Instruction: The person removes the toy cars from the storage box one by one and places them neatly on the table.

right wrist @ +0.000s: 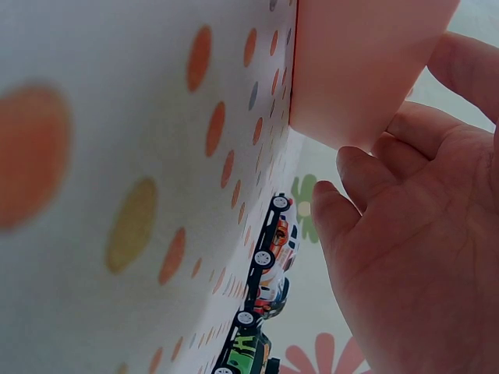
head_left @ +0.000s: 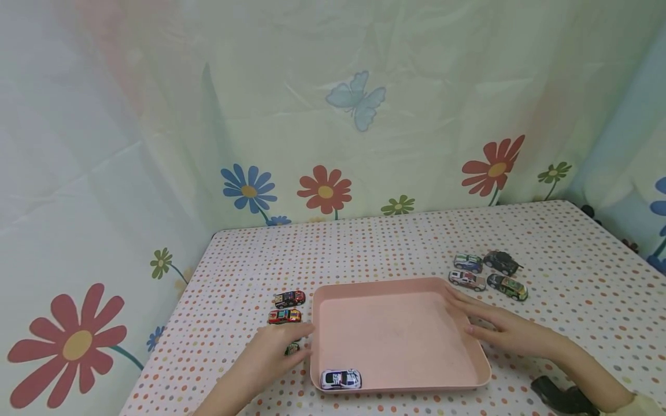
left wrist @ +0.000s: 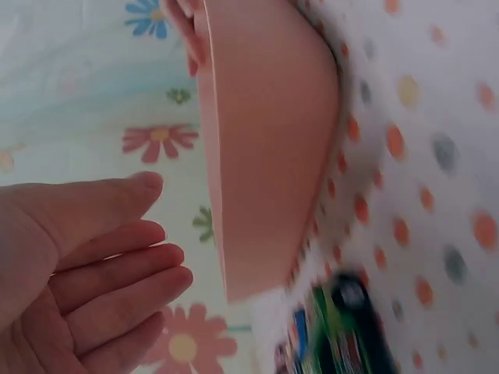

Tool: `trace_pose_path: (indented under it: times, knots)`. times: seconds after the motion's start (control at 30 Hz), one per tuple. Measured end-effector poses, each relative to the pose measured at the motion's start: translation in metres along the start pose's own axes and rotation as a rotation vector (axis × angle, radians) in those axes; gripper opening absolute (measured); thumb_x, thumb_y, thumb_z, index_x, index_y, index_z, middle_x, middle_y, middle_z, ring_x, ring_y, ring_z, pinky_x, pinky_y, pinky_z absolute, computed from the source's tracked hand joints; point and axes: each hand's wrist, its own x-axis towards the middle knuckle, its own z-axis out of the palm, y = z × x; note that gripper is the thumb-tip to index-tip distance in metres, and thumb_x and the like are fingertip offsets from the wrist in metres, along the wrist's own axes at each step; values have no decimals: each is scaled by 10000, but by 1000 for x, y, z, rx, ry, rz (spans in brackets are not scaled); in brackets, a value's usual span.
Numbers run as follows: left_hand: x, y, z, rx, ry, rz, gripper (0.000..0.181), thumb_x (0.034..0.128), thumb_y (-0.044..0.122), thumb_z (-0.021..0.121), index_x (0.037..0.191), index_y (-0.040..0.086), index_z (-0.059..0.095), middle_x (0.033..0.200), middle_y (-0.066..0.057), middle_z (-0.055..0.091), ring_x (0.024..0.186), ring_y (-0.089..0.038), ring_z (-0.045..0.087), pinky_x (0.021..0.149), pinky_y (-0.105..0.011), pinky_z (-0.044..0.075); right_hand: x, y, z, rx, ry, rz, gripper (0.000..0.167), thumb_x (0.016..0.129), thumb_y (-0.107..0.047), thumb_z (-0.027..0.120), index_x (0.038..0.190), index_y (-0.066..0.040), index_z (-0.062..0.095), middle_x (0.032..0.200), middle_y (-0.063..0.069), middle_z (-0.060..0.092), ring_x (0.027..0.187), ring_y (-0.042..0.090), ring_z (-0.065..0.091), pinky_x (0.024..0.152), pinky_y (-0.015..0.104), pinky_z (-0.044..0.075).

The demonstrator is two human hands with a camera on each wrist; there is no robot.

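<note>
A pink tray (head_left: 395, 335) lies on the dotted tablecloth, with a white toy car (head_left: 340, 379) in its near left corner. My left hand (head_left: 270, 349) hovers beside the tray's left wall, fingers relaxed and holding nothing; the left wrist view shows a gap between fingertips and wall. Partly under that hand is a green toy car (head_left: 292, 348), with a red and yellow toy car (head_left: 284, 316) and a dark red toy car (head_left: 289, 299) just beyond. At the tray's right side, my right hand (head_left: 512, 335) touches the rim with fairly straight fingers.
Several toy cars (head_left: 467, 280) stand grouped past the tray's far right corner. A black object (head_left: 564, 396) lies near the right forearm, its kind unclear. A flower-printed curtain (head_left: 395, 144) hangs behind the table.
</note>
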Motion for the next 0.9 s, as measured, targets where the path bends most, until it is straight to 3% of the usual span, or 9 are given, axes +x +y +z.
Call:
trace_pose_path:
  times: [0.13,0.33,0.4,0.5,0.63,0.73,0.9]
  knots:
    - [14,11,7,-38,-65,89,313,794,94,746,1088,9,682,1081,-52,669,986,-130,620,819,-225,502,0,0,0,-17,0,5,487,1001,-156,452,1459,-60,316,1508,227,133,1288,-112,63,986,188,308]
    - [23,19,19,-18,-198,153,231,774,140,766,989,86,704,893,78,674,707,18,552,638,-90,444,1,0,0,-10,5,18,486,1001,-167,453,1458,-66,323,1513,217,130,1285,-125,60,985,178,300]
    - [24,20,21,-17,-232,159,216,760,179,780,953,118,703,810,131,632,646,47,475,579,-78,396,1,0,0,-7,0,17,485,1003,-164,449,1460,-66,320,1514,218,126,1284,-131,58,985,181,311]
    - [25,19,25,-18,-266,187,164,749,223,785,781,160,637,623,162,450,545,28,323,475,-101,281,0,0,0,-8,-3,23,484,1003,-163,447,1461,-72,320,1515,212,126,1281,-139,57,984,193,325]
    - [26,19,27,22,-273,236,302,733,248,785,641,195,503,556,156,318,508,34,248,451,-118,220,0,1,0,-14,-3,25,484,1003,-160,448,1463,-83,319,1517,205,130,1279,-142,57,982,210,342]
    - [26,23,28,76,-300,206,225,725,244,790,648,229,578,549,197,367,501,40,285,467,-115,256,0,1,0,-9,-5,12,486,1004,-157,445,1464,-75,312,1516,211,124,1282,-140,56,980,187,329]
    - [27,28,30,121,-328,135,95,723,201,794,796,224,738,674,224,568,575,53,426,550,-119,380,0,1,-1,-6,-7,-3,488,1004,-155,444,1463,-57,306,1511,221,129,1287,-126,68,984,180,328]
